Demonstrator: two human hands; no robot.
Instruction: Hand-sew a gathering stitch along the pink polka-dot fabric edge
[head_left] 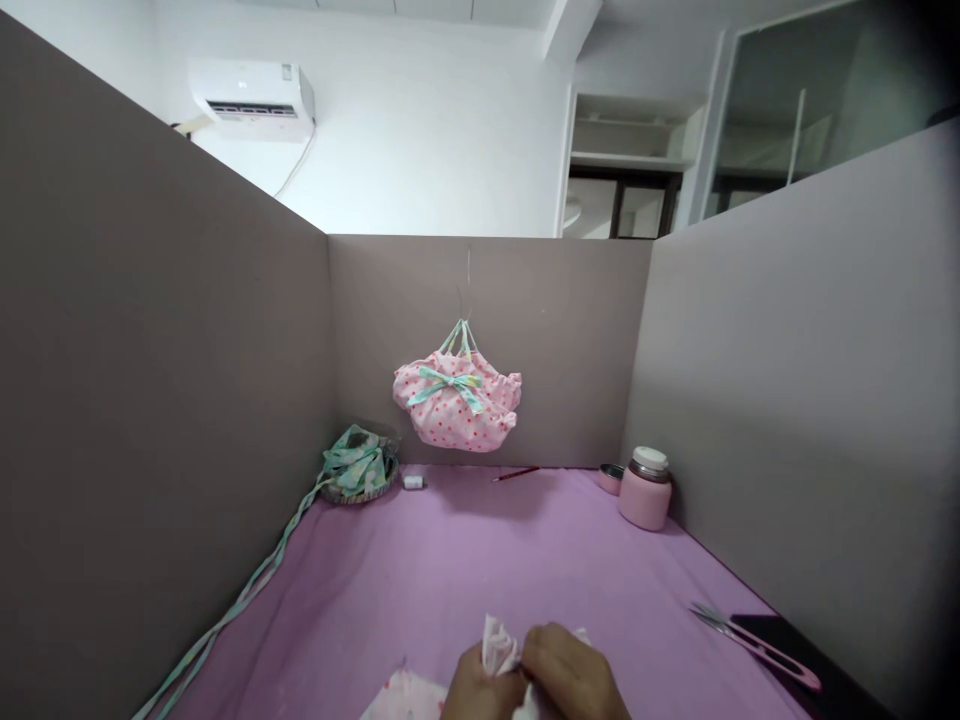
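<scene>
At the bottom middle of the head view, my left hand (pixel 482 688) and my right hand (pixel 570 672) are close together, fingers closed on one piece of pale pink and white fabric (pixel 498 648). A bunched end of it sticks up between them, and more shows below the right hand. To the left of my left hand lies a flat part of pink fabric with red dots (pixel 409 697), partly cut off by the frame edge. Whether the two parts join is hidden by the hands.
A dotted pink fabric bag (pixel 457 410) with a green bow hangs at the back panel. Green ribbon (pixel 356 462) fills a basket at the back left and trails forward. Also there: white spool (pixel 413 482), red pencil (pixel 517 474), pink jar (pixel 645 492), pink-handled scissors (pixel 757 645), black item (pixel 814 660).
</scene>
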